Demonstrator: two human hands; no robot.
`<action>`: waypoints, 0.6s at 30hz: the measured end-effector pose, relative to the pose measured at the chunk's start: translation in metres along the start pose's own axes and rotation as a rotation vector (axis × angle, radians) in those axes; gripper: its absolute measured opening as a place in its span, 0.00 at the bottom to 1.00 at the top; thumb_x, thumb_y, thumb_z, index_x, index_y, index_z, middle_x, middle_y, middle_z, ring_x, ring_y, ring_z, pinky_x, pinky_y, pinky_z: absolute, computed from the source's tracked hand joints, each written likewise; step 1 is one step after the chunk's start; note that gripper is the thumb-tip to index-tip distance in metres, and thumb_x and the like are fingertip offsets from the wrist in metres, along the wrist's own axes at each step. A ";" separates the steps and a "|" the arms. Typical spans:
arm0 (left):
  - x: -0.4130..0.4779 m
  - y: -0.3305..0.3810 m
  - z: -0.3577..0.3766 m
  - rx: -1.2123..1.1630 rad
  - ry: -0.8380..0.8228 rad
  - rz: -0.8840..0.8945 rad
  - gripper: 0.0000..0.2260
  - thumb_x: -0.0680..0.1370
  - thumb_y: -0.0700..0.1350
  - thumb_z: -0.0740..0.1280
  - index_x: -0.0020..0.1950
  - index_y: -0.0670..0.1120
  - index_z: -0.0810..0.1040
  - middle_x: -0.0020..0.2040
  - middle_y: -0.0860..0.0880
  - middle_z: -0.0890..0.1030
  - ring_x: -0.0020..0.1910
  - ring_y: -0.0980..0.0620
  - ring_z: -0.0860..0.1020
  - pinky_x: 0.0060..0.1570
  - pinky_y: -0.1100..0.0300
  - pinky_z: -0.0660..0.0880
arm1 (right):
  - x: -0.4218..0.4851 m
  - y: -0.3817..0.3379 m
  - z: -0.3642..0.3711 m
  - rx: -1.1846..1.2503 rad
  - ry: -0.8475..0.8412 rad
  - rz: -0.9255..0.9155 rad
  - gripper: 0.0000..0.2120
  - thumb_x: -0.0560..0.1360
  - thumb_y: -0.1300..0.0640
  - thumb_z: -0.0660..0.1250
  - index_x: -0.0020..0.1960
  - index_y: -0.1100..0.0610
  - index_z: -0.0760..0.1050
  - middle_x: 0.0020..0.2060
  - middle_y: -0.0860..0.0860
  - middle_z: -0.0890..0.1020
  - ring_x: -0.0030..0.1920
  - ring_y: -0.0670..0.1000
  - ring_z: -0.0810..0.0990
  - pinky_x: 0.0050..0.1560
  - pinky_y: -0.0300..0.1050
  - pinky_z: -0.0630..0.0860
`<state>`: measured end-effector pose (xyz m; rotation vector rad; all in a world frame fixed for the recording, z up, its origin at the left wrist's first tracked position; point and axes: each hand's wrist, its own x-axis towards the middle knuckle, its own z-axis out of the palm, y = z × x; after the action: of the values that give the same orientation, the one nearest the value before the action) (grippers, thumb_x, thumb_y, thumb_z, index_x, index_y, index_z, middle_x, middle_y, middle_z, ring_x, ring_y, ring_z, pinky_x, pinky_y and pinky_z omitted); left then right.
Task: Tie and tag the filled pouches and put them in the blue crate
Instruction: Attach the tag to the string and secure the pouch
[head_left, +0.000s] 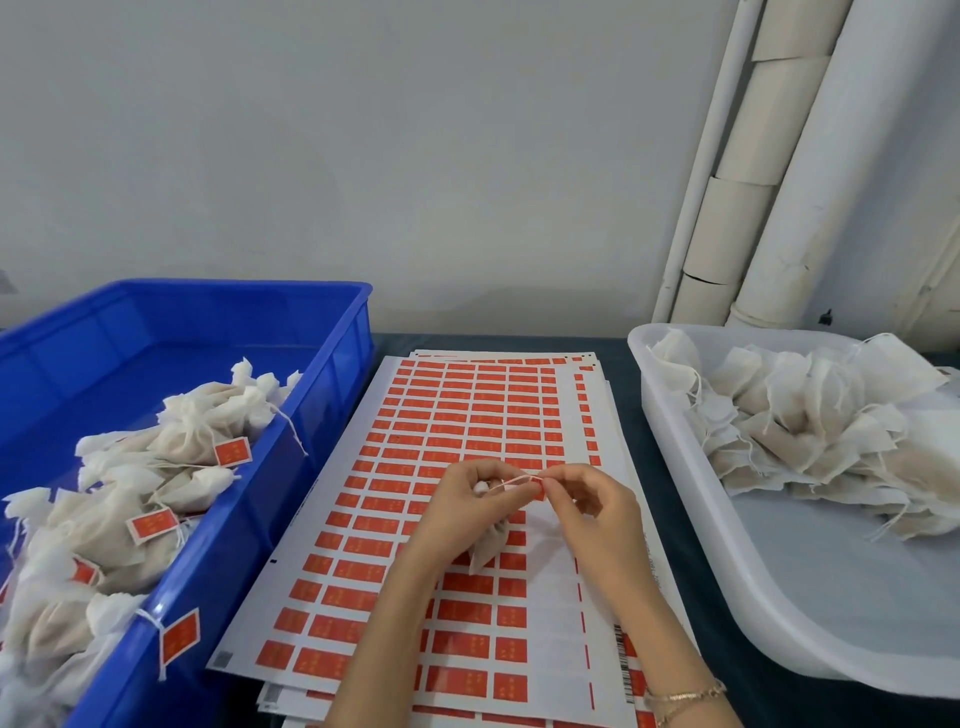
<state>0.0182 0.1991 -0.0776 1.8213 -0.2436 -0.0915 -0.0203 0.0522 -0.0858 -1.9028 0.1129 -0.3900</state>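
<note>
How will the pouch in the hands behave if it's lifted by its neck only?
Probably floppy: the pouch droops limp below the left hand, its thin cloth sagging. Likely light, since a finger grip carries it. Not apt to roll: the heaped pouches in the white tub lie slumped and creased.

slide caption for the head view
Left hand and right hand tie the string of a pouch above red tag sheets, blue crate left, white tub right.
</note>
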 end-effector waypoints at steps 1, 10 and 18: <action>0.000 -0.001 0.000 0.013 0.004 0.000 0.03 0.72 0.51 0.74 0.40 0.56 0.82 0.34 0.59 0.82 0.35 0.63 0.79 0.32 0.75 0.73 | 0.000 0.000 0.000 -0.003 0.000 0.002 0.04 0.75 0.51 0.69 0.49 0.44 0.77 0.46 0.38 0.80 0.47 0.42 0.80 0.41 0.25 0.71; 0.001 -0.002 0.004 0.069 -0.004 0.030 0.05 0.74 0.48 0.73 0.39 0.57 0.80 0.34 0.62 0.81 0.37 0.66 0.79 0.31 0.77 0.71 | 0.002 0.005 0.006 -0.084 -0.071 -0.034 0.04 0.78 0.54 0.64 0.50 0.45 0.72 0.47 0.37 0.77 0.47 0.41 0.78 0.46 0.24 0.69; -0.006 -0.002 0.004 0.063 0.016 0.018 0.14 0.75 0.49 0.71 0.58 0.60 0.75 0.49 0.59 0.80 0.49 0.57 0.80 0.44 0.70 0.77 | 0.001 0.010 0.004 0.043 0.077 -0.003 0.04 0.77 0.52 0.65 0.52 0.47 0.74 0.51 0.42 0.80 0.50 0.45 0.80 0.53 0.34 0.75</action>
<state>0.0123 0.1970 -0.0811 1.8818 -0.2533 -0.0571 -0.0166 0.0516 -0.0961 -1.8459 0.1513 -0.4645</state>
